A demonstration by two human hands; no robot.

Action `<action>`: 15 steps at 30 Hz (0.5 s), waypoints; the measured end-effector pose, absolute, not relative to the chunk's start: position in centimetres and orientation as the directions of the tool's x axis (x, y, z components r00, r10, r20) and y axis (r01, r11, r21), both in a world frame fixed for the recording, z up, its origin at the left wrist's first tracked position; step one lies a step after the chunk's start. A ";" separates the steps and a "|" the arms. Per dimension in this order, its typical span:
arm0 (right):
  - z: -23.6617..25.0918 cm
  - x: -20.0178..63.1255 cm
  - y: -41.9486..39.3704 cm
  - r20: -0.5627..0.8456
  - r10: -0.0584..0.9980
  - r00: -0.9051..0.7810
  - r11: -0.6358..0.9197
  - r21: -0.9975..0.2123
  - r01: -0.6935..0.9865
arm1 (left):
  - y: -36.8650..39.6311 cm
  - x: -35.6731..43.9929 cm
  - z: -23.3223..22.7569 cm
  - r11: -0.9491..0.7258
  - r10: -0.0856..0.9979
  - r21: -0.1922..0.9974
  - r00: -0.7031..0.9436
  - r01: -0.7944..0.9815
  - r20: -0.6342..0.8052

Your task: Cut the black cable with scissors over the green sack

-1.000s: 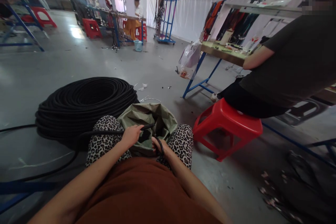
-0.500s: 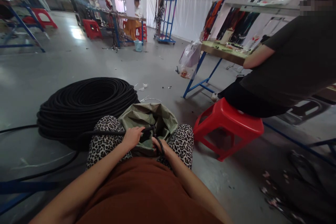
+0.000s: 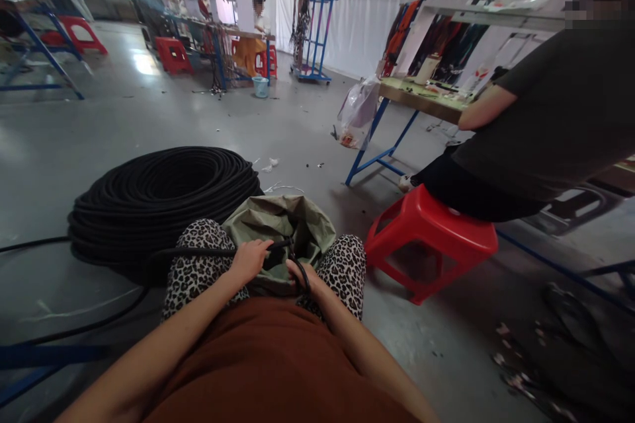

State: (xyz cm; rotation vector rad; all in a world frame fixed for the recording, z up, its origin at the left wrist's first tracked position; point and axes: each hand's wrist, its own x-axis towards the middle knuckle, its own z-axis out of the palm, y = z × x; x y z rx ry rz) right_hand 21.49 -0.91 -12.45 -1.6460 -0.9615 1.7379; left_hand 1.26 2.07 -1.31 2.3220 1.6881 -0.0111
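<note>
While the person sits, the left hand (image 3: 249, 258) grips a black cable (image 3: 198, 252) over the lap, and the right hand (image 3: 301, 274) holds a loop of it. Just past them sits a green bag (image 3: 278, 221) between the knees, then the big cable coil (image 3: 163, 201) on the floor

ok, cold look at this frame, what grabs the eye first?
The big coil of black cable on the grey floor, left of centre, with a strand running to the person's lap. There the left hand and right hand each grip the black cable over an open olive-green bag between leopard-print knees. To the right, a bright red stool holds a seated co-worker in a dark shirt.
</note>
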 end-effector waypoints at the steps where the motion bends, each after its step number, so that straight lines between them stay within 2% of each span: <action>1: -12.3 21.5 -0.9 -0.588 0.803 -0.095 -0.581 -0.809 0.089 | 2.1 1.2 -1.3 -0.287 0.932 0.211 0.324 0.934 -0.164; 15: -10.5 21.2 -1.0 -0.618 0.781 -0.086 -0.604 -0.783 0.149 | 2.1 1.0 -1.5 -0.326 0.919 0.174 0.355 0.929 -0.173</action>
